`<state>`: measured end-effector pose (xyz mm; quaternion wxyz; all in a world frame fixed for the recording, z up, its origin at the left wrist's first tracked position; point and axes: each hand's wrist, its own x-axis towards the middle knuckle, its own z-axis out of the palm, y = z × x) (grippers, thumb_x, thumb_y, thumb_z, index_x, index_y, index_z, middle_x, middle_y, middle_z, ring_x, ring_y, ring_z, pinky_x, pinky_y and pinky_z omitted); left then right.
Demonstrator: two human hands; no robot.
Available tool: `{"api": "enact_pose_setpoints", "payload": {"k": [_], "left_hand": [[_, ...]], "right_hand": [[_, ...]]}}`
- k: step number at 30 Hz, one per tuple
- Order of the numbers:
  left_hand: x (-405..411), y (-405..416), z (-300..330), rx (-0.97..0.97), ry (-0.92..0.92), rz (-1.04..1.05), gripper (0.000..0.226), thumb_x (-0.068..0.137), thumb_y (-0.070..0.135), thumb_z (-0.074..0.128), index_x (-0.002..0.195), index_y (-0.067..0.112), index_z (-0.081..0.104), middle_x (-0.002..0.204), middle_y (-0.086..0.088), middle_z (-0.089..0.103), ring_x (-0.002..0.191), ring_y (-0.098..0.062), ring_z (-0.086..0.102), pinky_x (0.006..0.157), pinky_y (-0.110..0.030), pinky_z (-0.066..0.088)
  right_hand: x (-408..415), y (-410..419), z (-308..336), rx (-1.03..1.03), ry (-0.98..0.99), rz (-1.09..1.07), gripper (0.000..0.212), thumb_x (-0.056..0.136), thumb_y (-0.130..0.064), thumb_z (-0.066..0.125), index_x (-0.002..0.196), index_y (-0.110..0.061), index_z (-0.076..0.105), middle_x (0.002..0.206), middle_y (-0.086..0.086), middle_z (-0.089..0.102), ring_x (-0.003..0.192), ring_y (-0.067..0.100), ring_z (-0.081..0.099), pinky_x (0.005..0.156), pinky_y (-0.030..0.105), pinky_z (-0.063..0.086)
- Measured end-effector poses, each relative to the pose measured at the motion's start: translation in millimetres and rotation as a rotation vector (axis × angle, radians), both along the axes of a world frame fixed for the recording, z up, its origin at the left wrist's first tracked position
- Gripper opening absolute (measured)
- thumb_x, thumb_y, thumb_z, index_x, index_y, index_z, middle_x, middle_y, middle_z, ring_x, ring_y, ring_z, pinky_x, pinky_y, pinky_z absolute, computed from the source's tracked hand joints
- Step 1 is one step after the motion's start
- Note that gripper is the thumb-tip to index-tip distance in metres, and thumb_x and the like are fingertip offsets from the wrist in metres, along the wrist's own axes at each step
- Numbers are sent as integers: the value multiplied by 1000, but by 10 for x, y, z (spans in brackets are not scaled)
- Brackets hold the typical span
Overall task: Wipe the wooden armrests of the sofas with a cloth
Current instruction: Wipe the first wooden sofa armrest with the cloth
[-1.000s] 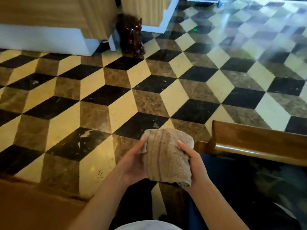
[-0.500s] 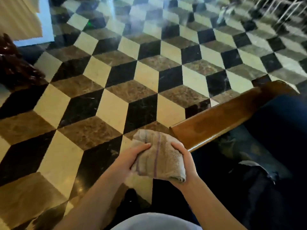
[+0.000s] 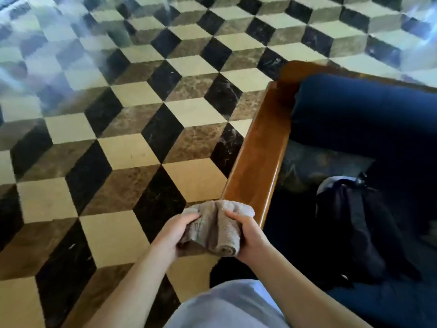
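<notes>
Left hand (image 3: 176,233) curled around one end of the bunched cloth (image 3: 214,229); right hand (image 3: 250,240) closed on the other. Held just at the near end of the wooden armrest (image 3: 257,157). Judged soft, light, floppy; best gripped bunched in the palm.

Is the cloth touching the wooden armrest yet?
Cannot tell. In the head view the cloth, held by both hands, overlaps the near end of the armrest, but the overlap hides any contact or gap.
</notes>
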<state>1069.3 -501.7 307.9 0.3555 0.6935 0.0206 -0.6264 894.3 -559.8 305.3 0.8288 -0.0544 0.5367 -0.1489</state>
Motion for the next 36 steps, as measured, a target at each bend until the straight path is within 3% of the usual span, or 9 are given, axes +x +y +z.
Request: {"api": "enact_pose_setpoints", "payload": {"k": [7,11,15,21,24,28,30,33,36], "left_hand": [[317,-1276,25,-147,-84,-369,44,84,14,83,122,25,62,104,-10,80,93,-31,78,80,-44,63],[343,-1804,-105,-141,-94,-598,50,77,6,83,118,27,62,98,-3,82,87,-25,79,69,-37,63],[434,-2348,-290,-117,-99,-823,57,62,18,80,117,21,64,101,-6,80,96,-29,77,93,-54,59],[669,-3283,-807,-38,-69,-1134,33,86,12,67,119,12,62,89,-10,70,66,-20,68,57,-37,59],[710,-3633,-894,-35,-64,-1463,31,97,19,61,127,19,53,103,-6,68,73,-19,72,59,-30,58],[695,-3666,-893,3,-89,-1800,35,101,24,56,134,21,47,115,-8,65,95,-23,75,76,-33,62],[652,-3620,-898,-7,-122,-1904,42,100,24,58,139,22,42,113,-7,64,98,-23,73,79,-34,62],[460,-3498,-1002,-314,-229,-2147,64,97,30,67,147,30,27,123,-1,62,106,-18,67,95,-34,57],[232,-3380,-1176,-840,-411,-2388,86,91,38,75,155,33,19,143,1,51,126,-18,56,109,-38,50]], "right_hand": [[294,-733,-156,44,-83,-291,54,85,-30,75,133,-11,61,117,25,74,104,43,74,86,56,60],[280,-902,-267,68,-89,-469,49,88,-21,74,134,-15,60,117,26,74,102,46,74,85,64,58],[439,-1080,-397,87,-81,-723,38,95,-11,62,133,-12,59,113,27,75,95,47,75,68,60,61],[921,-1340,-700,179,136,-1218,28,98,-4,58,126,-7,58,112,24,76,99,43,76,87,61,60],[1229,-1235,-685,234,315,-1478,19,98,-1,57,113,-7,66,93,15,81,84,31,79,64,42,65],[1596,-795,-660,276,377,-1754,32,105,-7,50,135,-4,59,128,19,71,111,33,72,86,45,59],[1809,-591,-643,300,446,-1855,25,106,-15,51,127,-10,63,130,14,71,109,28,72,84,44,58],[1931,-390,-683,340,620,-1887,24,105,-30,57,126,-21,64,127,2,72,105,20,73,83,38,59],[1924,-257,-902,370,826,-1706,57,100,-44,61,147,-14,51,134,2,66,119,23,66,103,39,52]]}}
